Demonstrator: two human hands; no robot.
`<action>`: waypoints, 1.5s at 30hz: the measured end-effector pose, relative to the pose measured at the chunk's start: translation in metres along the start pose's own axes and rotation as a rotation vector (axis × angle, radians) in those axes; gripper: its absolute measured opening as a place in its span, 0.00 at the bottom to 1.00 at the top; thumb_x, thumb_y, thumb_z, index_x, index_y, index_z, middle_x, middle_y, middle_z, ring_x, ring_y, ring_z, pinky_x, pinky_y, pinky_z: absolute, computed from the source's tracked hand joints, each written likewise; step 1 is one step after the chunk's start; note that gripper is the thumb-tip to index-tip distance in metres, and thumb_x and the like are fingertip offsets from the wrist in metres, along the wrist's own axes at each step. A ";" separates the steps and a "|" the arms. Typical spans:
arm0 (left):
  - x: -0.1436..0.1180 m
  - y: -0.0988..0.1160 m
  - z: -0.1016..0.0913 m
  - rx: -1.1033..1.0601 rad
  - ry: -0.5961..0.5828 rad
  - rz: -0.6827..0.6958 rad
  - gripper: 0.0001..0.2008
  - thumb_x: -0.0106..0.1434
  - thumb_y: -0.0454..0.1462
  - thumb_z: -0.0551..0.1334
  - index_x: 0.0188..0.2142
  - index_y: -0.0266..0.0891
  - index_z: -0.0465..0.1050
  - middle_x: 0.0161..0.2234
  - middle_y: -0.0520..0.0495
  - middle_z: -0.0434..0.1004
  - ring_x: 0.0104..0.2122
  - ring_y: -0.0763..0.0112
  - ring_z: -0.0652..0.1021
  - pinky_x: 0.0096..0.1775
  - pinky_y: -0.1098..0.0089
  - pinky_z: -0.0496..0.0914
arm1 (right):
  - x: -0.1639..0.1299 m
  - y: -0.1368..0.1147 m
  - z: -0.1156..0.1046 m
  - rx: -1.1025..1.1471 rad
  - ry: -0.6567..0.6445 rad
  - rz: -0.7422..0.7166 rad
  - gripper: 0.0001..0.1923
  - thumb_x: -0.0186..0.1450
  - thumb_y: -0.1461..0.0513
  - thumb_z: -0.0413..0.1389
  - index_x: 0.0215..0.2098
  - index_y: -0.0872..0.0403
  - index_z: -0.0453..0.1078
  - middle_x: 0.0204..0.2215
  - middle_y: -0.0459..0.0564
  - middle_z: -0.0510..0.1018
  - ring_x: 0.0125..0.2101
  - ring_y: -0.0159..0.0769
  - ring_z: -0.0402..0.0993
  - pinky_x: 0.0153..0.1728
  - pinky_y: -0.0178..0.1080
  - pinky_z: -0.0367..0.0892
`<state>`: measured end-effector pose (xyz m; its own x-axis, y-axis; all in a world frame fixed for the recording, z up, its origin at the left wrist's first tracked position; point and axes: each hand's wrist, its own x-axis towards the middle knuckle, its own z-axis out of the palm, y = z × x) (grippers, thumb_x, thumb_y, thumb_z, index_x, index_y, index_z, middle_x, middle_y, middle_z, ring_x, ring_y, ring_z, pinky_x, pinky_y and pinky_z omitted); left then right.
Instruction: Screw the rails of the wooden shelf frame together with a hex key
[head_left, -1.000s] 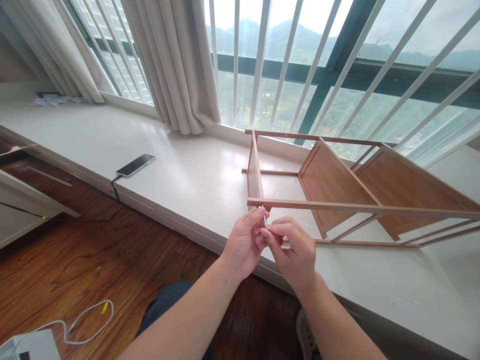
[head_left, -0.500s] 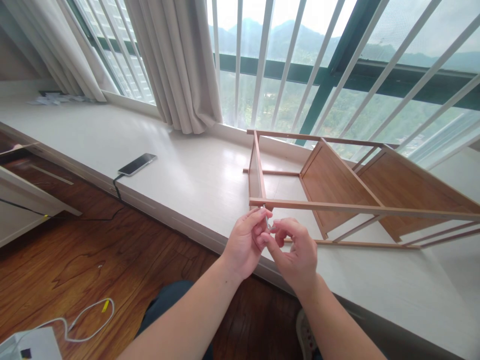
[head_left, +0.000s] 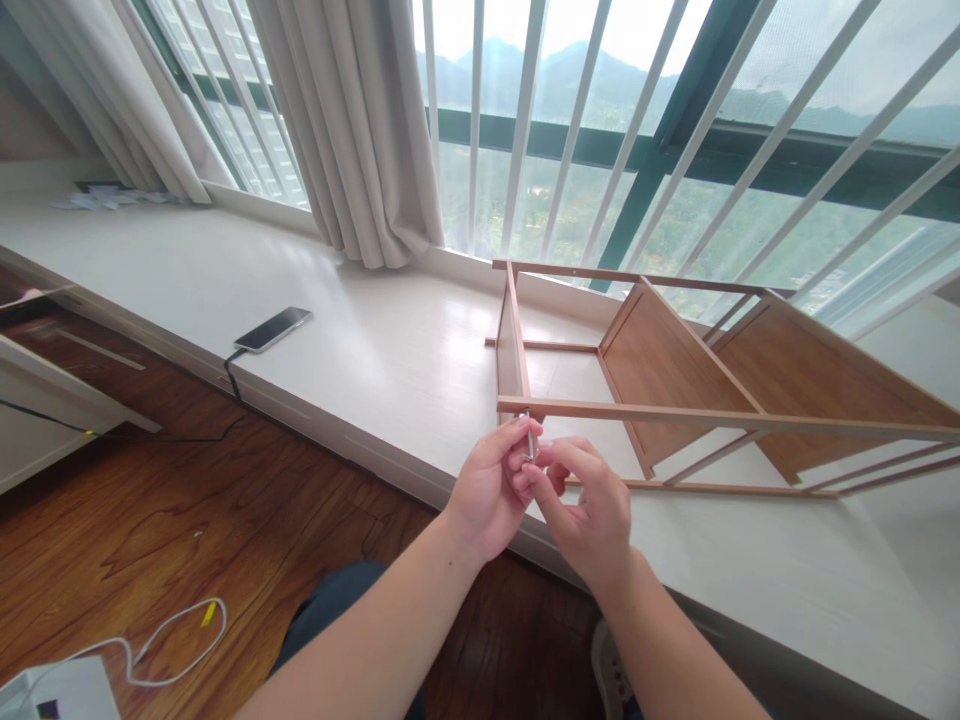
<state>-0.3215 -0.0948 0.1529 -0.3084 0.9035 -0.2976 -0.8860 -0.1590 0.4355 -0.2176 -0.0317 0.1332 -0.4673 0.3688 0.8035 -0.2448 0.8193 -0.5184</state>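
Observation:
A small silvery L-shaped hex key stands nearly upright, its upper end at the near rail of a brown wooden shelf frame lying on its side. Thumb and fingers of my left hand are closed around the key's long arm, just below the rail. The bent lower end lies at the fingertips of my right hand, which are pinched together there. Whatever fastener the key meets is hidden at the rail's underside.
The frame rests on a long white window ledge beside white window bars. Left on the ledge is a phone with a black cable. A grey curtain hangs behind. On the wooden floor lie a white cable and a white box.
The bent end of the hex key has swung from pointing right to pointing left, toward my left fingers. My right fingertips have shifted slightly left with it. The frame stays put.

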 end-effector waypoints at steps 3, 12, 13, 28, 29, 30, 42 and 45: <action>0.000 0.000 0.000 -0.037 0.024 -0.027 0.10 0.56 0.39 0.72 0.31 0.35 0.76 0.19 0.60 0.57 0.17 0.83 0.62 0.25 0.75 0.70 | 0.001 -0.001 0.000 0.001 0.001 -0.008 0.23 0.65 0.74 0.60 0.55 0.50 0.69 0.38 0.48 0.77 0.30 0.29 0.71 0.29 0.34 0.71; 0.001 0.000 -0.003 -0.066 0.015 -0.033 0.08 0.58 0.37 0.71 0.32 0.35 0.76 0.18 0.59 0.56 0.17 0.84 0.64 0.20 0.82 0.62 | 0.006 -0.003 0.000 -0.047 -0.081 -0.036 0.28 0.67 0.74 0.57 0.61 0.46 0.68 0.42 0.50 0.76 0.37 0.33 0.77 0.36 0.36 0.76; 0.002 -0.001 -0.003 -0.065 0.015 -0.028 0.09 0.58 0.38 0.71 0.32 0.34 0.76 0.18 0.60 0.56 0.17 0.85 0.62 0.20 0.83 0.60 | 0.006 -0.003 0.000 -0.045 -0.100 -0.038 0.28 0.68 0.74 0.56 0.61 0.45 0.69 0.42 0.50 0.76 0.37 0.33 0.77 0.36 0.36 0.76; 0.001 -0.001 0.001 -0.014 -0.050 0.000 0.13 0.54 0.40 0.74 0.31 0.34 0.74 0.17 0.62 0.53 0.16 0.86 0.60 0.20 0.81 0.57 | 0.004 0.000 -0.001 0.063 -0.095 0.040 0.24 0.69 0.76 0.51 0.55 0.47 0.72 0.42 0.49 0.77 0.36 0.31 0.78 0.34 0.34 0.77; 0.000 -0.001 0.001 -0.011 -0.050 0.003 0.13 0.54 0.40 0.74 0.31 0.34 0.74 0.17 0.62 0.53 0.16 0.86 0.59 0.20 0.81 0.57 | 0.005 0.000 -0.001 0.063 -0.088 0.036 0.24 0.69 0.76 0.51 0.55 0.47 0.72 0.41 0.49 0.77 0.35 0.31 0.78 0.33 0.34 0.77; 0.000 -0.001 0.001 -0.008 -0.051 0.006 0.13 0.54 0.40 0.74 0.31 0.34 0.74 0.17 0.62 0.53 0.17 0.86 0.59 0.20 0.81 0.57 | 0.005 -0.001 -0.001 0.062 -0.082 0.029 0.24 0.68 0.76 0.51 0.54 0.47 0.72 0.41 0.49 0.77 0.35 0.31 0.78 0.33 0.34 0.77; 0.001 -0.001 0.000 0.018 -0.028 0.036 0.14 0.55 0.41 0.74 0.31 0.34 0.74 0.17 0.62 0.55 0.17 0.86 0.59 0.20 0.80 0.57 | 0.004 0.001 -0.001 -0.061 0.075 0.098 0.07 0.67 0.69 0.60 0.40 0.51 0.71 0.32 0.47 0.76 0.27 0.30 0.73 0.26 0.34 0.70; 0.001 -0.001 0.000 0.023 -0.006 0.038 0.15 0.53 0.42 0.75 0.30 0.35 0.74 0.17 0.62 0.55 0.17 0.86 0.60 0.20 0.81 0.57 | 0.005 -0.002 0.000 -0.042 0.041 0.112 0.07 0.67 0.70 0.60 0.38 0.52 0.72 0.32 0.47 0.77 0.28 0.31 0.74 0.27 0.34 0.70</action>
<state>-0.3210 -0.0935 0.1525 -0.3400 0.8991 -0.2756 -0.8655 -0.1845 0.4657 -0.2193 -0.0321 0.1381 -0.4544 0.4762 0.7528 -0.1571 0.7890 -0.5939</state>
